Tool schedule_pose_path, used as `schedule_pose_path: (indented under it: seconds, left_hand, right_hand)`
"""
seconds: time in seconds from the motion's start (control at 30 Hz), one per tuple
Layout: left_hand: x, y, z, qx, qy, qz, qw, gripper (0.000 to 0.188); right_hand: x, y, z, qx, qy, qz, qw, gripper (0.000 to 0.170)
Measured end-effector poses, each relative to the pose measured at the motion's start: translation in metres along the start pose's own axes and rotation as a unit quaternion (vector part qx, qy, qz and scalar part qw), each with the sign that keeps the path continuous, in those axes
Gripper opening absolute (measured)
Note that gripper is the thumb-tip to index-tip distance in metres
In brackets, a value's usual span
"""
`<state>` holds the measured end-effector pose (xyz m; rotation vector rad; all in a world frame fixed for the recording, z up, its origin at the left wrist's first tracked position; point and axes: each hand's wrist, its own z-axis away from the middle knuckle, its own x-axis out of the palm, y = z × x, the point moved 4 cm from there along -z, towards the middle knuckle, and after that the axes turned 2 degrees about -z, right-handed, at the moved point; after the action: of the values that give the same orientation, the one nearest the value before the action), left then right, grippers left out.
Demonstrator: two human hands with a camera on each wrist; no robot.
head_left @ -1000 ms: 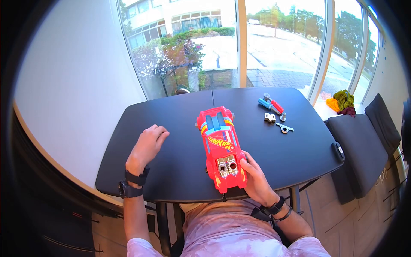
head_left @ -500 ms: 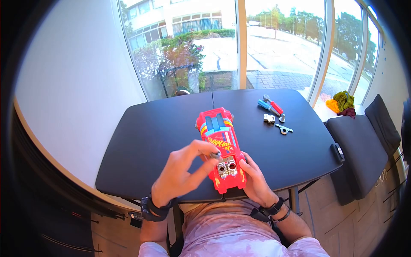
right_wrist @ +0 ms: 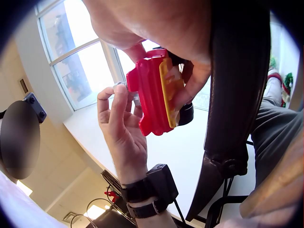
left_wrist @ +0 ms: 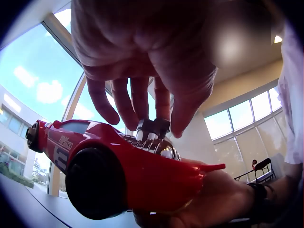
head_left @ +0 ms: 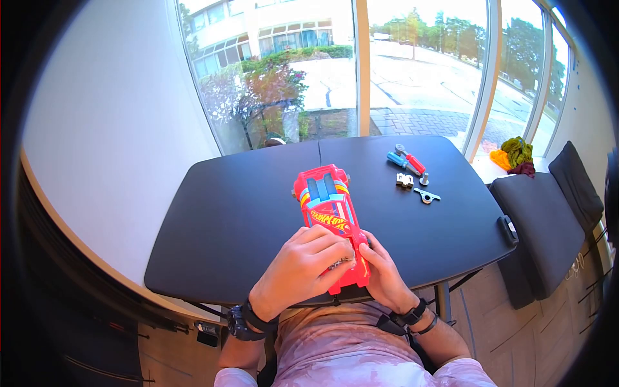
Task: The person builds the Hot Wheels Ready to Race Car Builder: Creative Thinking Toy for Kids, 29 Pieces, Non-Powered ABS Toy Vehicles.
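Observation:
A red toy car (head_left: 329,206) with yellow lettering is held above the table's near edge. My right hand (head_left: 387,274) grips its right side near the engine end. My left hand (head_left: 306,264) is over the chrome engine, thumb and fingertips pinching a small dark grey part. In the left wrist view that grey part (left_wrist: 152,127) sits at the top of the chrome engine (left_wrist: 164,148), between the thumb and fingers. The right wrist view shows the car's red end (right_wrist: 152,95) and the left hand (right_wrist: 126,128) beside it.
On the black table (head_left: 219,213), at the back right, lie a blue-handled tool (head_left: 396,158), a red-handled tool (head_left: 416,164), a silver block (head_left: 404,180), a small bolt (head_left: 423,178) and a flat grey piece (head_left: 427,196). A dark chair (head_left: 541,219) stands to the right.
My left hand has come from the table's left side to the car's engine, bringing the grey part against it. The right hand still grips the car, which has barely moved.

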<state>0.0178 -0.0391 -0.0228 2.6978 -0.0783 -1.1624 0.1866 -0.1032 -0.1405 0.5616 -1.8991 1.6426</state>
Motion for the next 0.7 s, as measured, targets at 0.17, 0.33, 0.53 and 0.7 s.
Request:
schedule_pose_path:
  seconds: [0.17, 0.33, 0.53, 0.7]
  left_hand:
    - [0.010, -0.008, 0.002, 0.004, 0.009, 0.010, 1.000, 0.021]
    - [0.007, -0.003, 0.003, -0.080, 0.024, 0.105, 0.991, 0.028]
    - [0.009, -0.006, 0.001, -0.042, 0.009, 0.029, 0.999, 0.034]
    - [0.004, 0.001, 0.000, -0.038, 0.010, 0.071, 0.997, 0.035]
  right_hand:
    - [0.001, -0.001, 0.001, 0.004, -0.003, 0.008, 1.000, 0.054]
    - [0.002, 0.000, 0.002, 0.004, 0.006, -0.003, 1.000, 0.054]
    - [0.001, 0.000, 0.002, 0.007, 0.002, -0.002, 1.000, 0.054]
    - [0.000, 0.001, 0.001, 0.000, 0.008, -0.004, 1.000, 0.054]
